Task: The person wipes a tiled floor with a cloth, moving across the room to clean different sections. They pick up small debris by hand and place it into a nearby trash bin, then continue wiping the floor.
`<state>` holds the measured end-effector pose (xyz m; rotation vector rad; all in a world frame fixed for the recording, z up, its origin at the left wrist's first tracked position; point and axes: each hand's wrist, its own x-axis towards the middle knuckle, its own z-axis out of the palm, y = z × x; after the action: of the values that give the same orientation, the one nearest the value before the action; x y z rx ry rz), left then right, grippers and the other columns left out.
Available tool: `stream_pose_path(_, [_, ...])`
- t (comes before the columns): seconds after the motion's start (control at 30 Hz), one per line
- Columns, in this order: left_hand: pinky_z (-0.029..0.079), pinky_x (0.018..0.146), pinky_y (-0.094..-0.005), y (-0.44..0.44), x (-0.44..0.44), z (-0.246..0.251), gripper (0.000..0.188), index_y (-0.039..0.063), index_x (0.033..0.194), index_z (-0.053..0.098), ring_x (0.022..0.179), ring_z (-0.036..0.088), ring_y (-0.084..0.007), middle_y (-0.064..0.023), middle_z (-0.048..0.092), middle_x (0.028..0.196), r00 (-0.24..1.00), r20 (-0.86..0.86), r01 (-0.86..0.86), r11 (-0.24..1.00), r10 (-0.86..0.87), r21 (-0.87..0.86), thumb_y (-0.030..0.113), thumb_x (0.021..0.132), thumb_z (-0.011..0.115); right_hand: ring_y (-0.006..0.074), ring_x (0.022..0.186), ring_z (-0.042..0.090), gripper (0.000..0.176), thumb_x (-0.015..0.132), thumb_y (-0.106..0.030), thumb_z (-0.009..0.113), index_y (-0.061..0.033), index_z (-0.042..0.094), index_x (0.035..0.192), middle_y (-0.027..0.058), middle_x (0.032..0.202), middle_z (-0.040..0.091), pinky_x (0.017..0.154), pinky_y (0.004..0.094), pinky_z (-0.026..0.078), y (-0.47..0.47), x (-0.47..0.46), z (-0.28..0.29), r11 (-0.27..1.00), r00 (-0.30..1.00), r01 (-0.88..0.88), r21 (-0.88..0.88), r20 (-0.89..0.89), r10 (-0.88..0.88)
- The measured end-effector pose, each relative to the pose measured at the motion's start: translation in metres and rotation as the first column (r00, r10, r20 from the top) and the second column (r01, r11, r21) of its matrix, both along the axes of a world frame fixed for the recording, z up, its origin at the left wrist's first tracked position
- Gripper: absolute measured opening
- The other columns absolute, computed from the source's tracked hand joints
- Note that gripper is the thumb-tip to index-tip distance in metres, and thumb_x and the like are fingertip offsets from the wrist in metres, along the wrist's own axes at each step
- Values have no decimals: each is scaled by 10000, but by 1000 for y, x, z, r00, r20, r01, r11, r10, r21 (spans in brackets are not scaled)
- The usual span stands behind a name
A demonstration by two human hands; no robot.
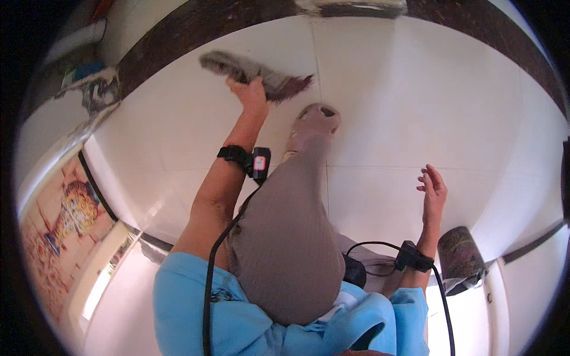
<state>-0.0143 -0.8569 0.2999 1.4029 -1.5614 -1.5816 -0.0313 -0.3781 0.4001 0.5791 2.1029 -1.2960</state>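
Note:
My left hand point(251, 95) is closed around a grey brush-like thing point(278, 82) with a dark red bristly fringe. It is blurred, so its exact kind is hard to tell. The thing is held just over the white tiled floor point(378, 129), or touches it; I cannot tell which. Below and right of it, my shod foot point(316, 118) stands on the tiles under a bent knee in brown trousers point(289, 249). Off to the right, my right hand point(432, 184) hangs free, its fingers slightly curled and apart, with nothing in it.
A dark patterned bin point(461, 253) with a plastic liner stands behind my right arm. A dark border point(178, 49) edges the far floor. Left are a cluttered ledge point(93, 93) and a painted panel point(71, 218). Black cables point(211, 276) run from devices strapped to both forearms.

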Motion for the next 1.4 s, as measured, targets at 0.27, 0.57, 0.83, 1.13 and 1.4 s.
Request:
stream_pose_path(0.27, [341, 1053, -458, 65, -45, -70, 839, -3, 1416, 152, 1251, 398, -372, -295, 249, 1412, 783, 445, 404, 899, -436, 170, 75, 745, 649, 180, 933, 644, 365, 930, -189, 582, -21, 594, 1253, 121, 1135, 657, 733, 290, 533, -2, 36, -15, 990, 991, 129, -48, 42, -127])
stream_pose_path(0.57, [534, 955, -511, 163, -208, -88, 748, -38, 1269, 247, 1118, 507, -361, -272, 330, 1290, 989, 25, 131, 951, -143, 280, -12, 655, 674, 171, 878, 648, 450, 934, -202, 601, -5, 503, 1326, 118, 1145, 638, 705, 289, 540, 54, 39, -18, 800, 802, 574, -174, -77, -592])
stream_pose_path(0.83, [503, 915, -411, 104, -175, -43, 341, -3, 1196, 603, 1069, 603, -283, -156, 575, 1251, 285, 275, 958, 263, -918, -115, 136, 886, 578, 251, 1025, 593, 588, 955, -410, 567, -19, 396, 1359, 147, 1225, 559, 809, 403, 525, 152, 118, 46, 346, 276, 888, -304, -251, -928])
stream_pose_path(1.13, [344, 1049, -388, 184, -116, -29, 636, -40, 1339, 378, 1176, 471, -295, -194, 463, 1295, 267, 214, 963, 271, -940, -14, 33, 777, 667, 366, 1106, 569, 1015, 877, -742, 368, 205, 430, 1237, 310, 1190, 580, 995, 410, 449, 278, 174, 23, -110, -169, 794, -598, -44, -985])
stream_pose_path(1.4, [409, 904, -530, 196, -159, 0, 521, 43, 1229, 365, 1103, 459, -499, -285, 389, 1216, 479, 444, 877, 395, -757, -274, -53, 769, 589, 327, 890, 659, 492, 859, -333, 720, 80, 592, 1092, 230, 993, 664, 794, 385, 528, 359, 241, 24, 531, 508, 811, 245, -744, -433])
